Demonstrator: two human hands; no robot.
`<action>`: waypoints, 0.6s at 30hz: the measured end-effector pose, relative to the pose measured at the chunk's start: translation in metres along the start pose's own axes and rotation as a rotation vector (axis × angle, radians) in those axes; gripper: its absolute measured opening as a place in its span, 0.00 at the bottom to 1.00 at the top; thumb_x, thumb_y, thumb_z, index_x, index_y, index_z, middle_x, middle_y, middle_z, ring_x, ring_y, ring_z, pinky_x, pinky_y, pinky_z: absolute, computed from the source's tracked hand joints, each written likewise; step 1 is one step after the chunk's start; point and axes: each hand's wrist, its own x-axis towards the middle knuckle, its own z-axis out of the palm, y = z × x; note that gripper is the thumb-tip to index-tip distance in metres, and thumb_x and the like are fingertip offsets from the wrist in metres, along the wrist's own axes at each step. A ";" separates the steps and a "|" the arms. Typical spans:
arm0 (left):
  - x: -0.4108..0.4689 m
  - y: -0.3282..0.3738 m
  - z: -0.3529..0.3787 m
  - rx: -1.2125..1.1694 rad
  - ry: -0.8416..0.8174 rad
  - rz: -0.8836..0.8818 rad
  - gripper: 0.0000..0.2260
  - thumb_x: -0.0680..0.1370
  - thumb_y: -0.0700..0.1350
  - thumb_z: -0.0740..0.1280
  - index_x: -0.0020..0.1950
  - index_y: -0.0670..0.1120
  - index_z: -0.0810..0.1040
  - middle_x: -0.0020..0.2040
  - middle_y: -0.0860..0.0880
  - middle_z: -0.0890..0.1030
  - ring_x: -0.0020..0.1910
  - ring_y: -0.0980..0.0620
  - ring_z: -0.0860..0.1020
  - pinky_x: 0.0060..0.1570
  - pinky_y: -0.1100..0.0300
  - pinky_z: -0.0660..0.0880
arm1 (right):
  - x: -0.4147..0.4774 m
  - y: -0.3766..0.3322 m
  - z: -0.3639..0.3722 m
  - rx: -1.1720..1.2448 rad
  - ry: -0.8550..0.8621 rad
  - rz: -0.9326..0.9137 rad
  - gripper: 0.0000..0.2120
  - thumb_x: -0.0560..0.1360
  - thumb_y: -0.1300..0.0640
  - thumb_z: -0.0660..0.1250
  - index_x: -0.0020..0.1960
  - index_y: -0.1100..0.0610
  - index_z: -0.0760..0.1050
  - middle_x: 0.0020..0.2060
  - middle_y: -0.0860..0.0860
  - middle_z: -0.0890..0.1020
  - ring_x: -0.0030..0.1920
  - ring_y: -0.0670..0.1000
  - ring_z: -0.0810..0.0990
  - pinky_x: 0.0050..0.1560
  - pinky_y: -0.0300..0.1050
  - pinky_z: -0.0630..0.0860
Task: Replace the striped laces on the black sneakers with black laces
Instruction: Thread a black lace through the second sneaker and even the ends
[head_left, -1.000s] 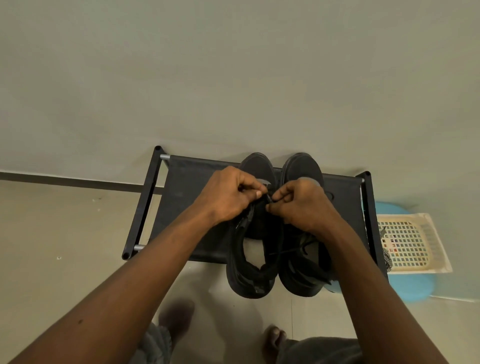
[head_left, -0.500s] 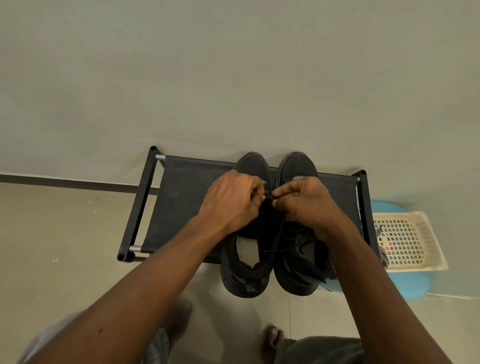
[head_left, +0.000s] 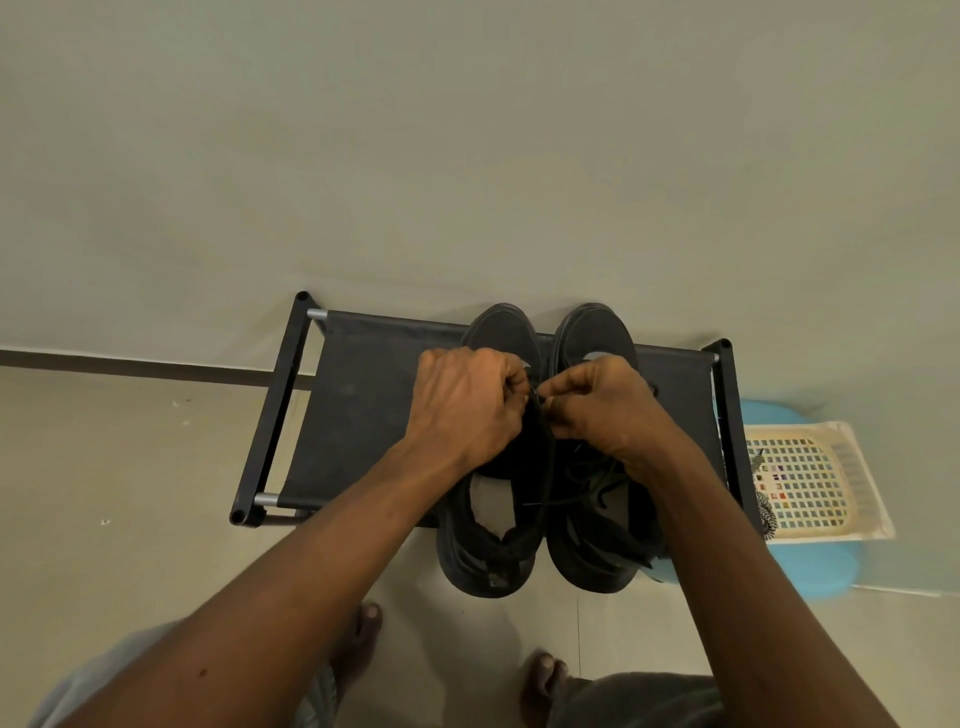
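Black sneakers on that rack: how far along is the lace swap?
Looks done: a striped lace lies off the shoes beside the basket, and the right-hand sneaker shows black lacing with loose ends. In hand: the left hand and right hand pinch a black lace over the other sneaker. Left: finishing that threading, hidden under the hands, and probably tying both.

No text, label or number can be read on anything here
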 end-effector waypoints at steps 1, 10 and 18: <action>-0.001 0.000 0.002 -0.028 0.012 -0.003 0.04 0.75 0.46 0.72 0.48 0.53 0.82 0.36 0.56 0.83 0.41 0.53 0.82 0.56 0.50 0.75 | 0.001 0.002 0.001 -0.006 0.006 -0.004 0.08 0.77 0.68 0.69 0.45 0.58 0.84 0.41 0.58 0.86 0.43 0.56 0.87 0.48 0.51 0.86; -0.003 0.000 0.006 -0.091 -0.032 0.000 0.14 0.75 0.43 0.70 0.58 0.56 0.77 0.39 0.57 0.83 0.48 0.53 0.77 0.57 0.56 0.61 | 0.001 0.003 0.006 -0.065 0.124 -0.089 0.07 0.77 0.65 0.72 0.40 0.60 0.83 0.34 0.56 0.85 0.35 0.53 0.86 0.34 0.40 0.83; -0.002 -0.005 0.008 -0.121 -0.047 0.011 0.18 0.75 0.43 0.69 0.62 0.58 0.74 0.38 0.59 0.83 0.47 0.55 0.80 0.64 0.51 0.67 | -0.001 0.004 0.002 -0.056 0.090 -0.113 0.07 0.78 0.60 0.72 0.41 0.58 0.84 0.34 0.56 0.86 0.37 0.55 0.87 0.43 0.56 0.86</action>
